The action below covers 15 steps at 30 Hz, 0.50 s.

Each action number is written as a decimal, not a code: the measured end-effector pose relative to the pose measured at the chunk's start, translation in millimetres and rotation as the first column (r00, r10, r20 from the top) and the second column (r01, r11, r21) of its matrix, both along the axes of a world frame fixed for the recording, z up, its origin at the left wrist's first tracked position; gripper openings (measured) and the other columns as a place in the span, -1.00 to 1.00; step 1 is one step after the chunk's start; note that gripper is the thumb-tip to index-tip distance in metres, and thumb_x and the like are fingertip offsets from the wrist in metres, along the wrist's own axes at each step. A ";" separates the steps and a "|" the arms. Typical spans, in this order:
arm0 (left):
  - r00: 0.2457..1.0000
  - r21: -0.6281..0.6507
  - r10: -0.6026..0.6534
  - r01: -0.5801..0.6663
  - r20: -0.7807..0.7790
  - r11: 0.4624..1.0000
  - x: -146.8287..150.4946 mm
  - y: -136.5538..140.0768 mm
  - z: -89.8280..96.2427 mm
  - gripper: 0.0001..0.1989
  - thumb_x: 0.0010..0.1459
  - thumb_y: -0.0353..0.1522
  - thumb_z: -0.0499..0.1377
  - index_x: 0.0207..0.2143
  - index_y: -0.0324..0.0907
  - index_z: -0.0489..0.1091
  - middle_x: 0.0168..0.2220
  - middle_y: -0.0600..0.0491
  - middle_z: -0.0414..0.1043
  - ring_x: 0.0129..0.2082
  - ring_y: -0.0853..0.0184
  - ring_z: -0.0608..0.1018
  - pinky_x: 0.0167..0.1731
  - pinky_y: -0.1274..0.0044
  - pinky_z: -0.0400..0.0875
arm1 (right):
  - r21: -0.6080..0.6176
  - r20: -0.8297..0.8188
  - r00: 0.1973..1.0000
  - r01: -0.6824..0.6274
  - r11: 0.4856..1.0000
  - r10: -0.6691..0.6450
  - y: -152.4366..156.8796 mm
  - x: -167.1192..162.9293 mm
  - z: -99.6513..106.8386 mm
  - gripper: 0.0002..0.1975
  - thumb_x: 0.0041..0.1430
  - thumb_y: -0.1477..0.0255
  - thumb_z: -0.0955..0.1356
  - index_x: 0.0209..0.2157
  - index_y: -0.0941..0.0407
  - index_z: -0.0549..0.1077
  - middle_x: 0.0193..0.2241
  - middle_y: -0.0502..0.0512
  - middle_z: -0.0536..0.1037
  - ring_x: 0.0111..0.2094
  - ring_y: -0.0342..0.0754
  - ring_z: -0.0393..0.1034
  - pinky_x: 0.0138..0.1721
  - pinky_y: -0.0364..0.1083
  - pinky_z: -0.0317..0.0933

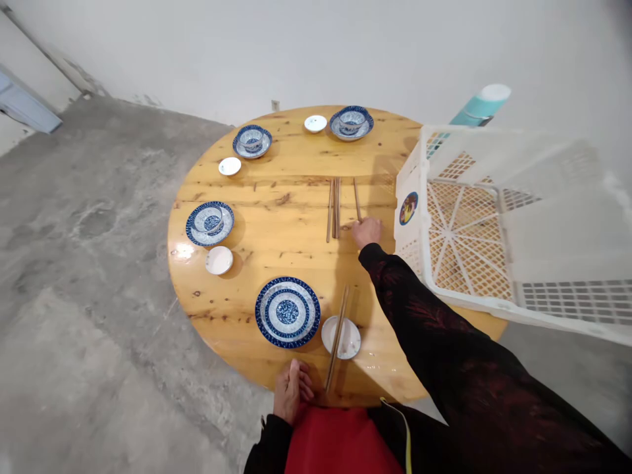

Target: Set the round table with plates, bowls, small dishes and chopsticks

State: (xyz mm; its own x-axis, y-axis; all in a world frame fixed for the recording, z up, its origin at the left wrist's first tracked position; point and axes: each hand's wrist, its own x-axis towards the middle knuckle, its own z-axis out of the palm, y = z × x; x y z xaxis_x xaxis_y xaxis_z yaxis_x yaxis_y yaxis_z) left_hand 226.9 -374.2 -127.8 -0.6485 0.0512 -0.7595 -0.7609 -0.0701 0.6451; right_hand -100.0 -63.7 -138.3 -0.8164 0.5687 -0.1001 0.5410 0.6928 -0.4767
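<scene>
My right hand [367, 232] reaches over the middle of the table, its fingers closed around the near end of a chopstick [356, 197]. Just left of it, several loose chopsticks [336, 207] lie side by side on the wood. My left hand [292, 388] rests at the near table edge, fingers loosely bent and apart, with nothing visible in it. In front of it is a blue-and-white plate [288, 312]. To that plate's right, a pair of chopsticks [338, 336] lies across a small white dish [348, 339].
The round wooden table [276, 243] bears more bowls on plates [210, 224] [252, 141] [351, 123], with small white dishes [219, 261] [230, 166] [315, 124] beside them. A white plastic crate [419, 263] stands at the right, and a turquoise cylinder [476, 108] rises behind it.
</scene>
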 end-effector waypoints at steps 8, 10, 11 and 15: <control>1.000 0.000 -0.007 0.007 0.021 1.000 -3.4 0.4 3.2 -0.10 -0.19 0.46 0.07 -0.36 -0.21 0.40 -0.61 0.07 0.42 -0.72 0.39 0.44 -0.70 0.58 0.22 | 0.075 0.035 0.997 0.062 0.995 -0.064 -20.9 -30.1 5.2 -0.63 0.27 0.29 0.37 -0.05 0.31 0.52 0.06 0.56 0.43 0.13 0.35 0.30 0.12 0.18 0.21; 1.000 0.004 -0.006 0.006 0.019 1.000 -3.5 0.4 2.1 -0.11 -0.18 0.46 0.07 -0.36 -0.21 0.40 -0.61 0.07 0.42 -0.72 0.39 0.44 -0.69 0.57 0.21 | 0.093 0.041 0.997 0.056 0.994 -0.060 -25.0 -35.7 6.4 -0.59 0.25 0.26 0.39 -0.03 0.31 0.51 0.07 0.56 0.43 0.13 0.36 0.29 0.10 0.18 0.22; 1.000 0.006 -0.008 0.008 0.018 1.000 -3.2 0.3 1.4 -0.11 -0.17 0.46 0.06 -0.36 -0.20 0.40 -0.61 0.07 0.41 -0.72 0.39 0.44 -0.69 0.57 0.21 | 0.105 0.045 0.997 0.055 0.993 -0.060 -26.6 -38.0 6.8 -0.57 0.25 0.25 0.40 -0.02 0.31 0.51 0.07 0.56 0.42 0.13 0.36 0.29 0.09 0.18 0.23; 0.999 0.025 -0.012 0.011 0.039 1.000 -0.4 -1.4 -3.4 -0.10 -0.17 0.46 0.05 -0.34 -0.21 0.39 -0.60 0.08 0.41 -0.71 0.39 0.45 -0.68 0.58 0.21 | 0.154 0.075 0.995 0.059 0.986 -0.072 -29.0 -42.4 8.2 -0.58 0.27 0.26 0.40 0.00 0.30 0.49 0.07 0.54 0.42 0.14 0.33 0.30 0.07 0.18 0.25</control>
State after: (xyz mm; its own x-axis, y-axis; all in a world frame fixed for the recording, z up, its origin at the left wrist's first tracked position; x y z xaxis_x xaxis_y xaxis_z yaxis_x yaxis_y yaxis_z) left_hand 226.6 -375.6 -131.3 -0.6173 0.0777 -0.7828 -0.7866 -0.0767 0.6127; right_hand -142.4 -92.7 -130.1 -0.7698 0.6342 -0.0720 0.6196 0.7154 -0.3228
